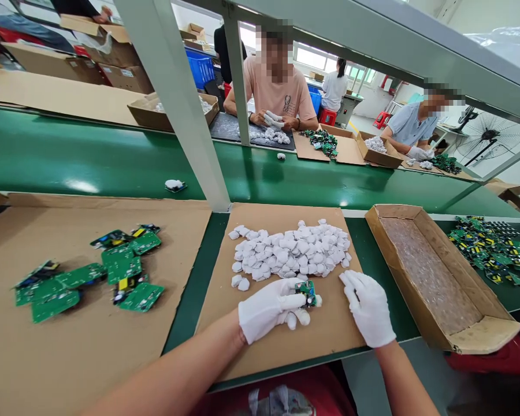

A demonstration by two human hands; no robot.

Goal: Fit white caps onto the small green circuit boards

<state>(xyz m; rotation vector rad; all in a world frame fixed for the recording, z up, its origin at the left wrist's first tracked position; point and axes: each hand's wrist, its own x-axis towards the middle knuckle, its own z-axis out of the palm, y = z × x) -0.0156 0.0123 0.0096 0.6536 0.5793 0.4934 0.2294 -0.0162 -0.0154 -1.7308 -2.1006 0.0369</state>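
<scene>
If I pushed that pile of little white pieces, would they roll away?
Probably they'd slide and scatter rather than roll: the white pieces look flattish and lie loose on cardboard. They seem light, being small. The left hand grips several at once.

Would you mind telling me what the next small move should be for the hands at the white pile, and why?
Probably the right hand should pick one white piece from the pile of white pieces. The left hand already holds a small green circuit board over the cardboard sheet, while the right hand looks empty, its fingertips at the pile's near edge.
</scene>
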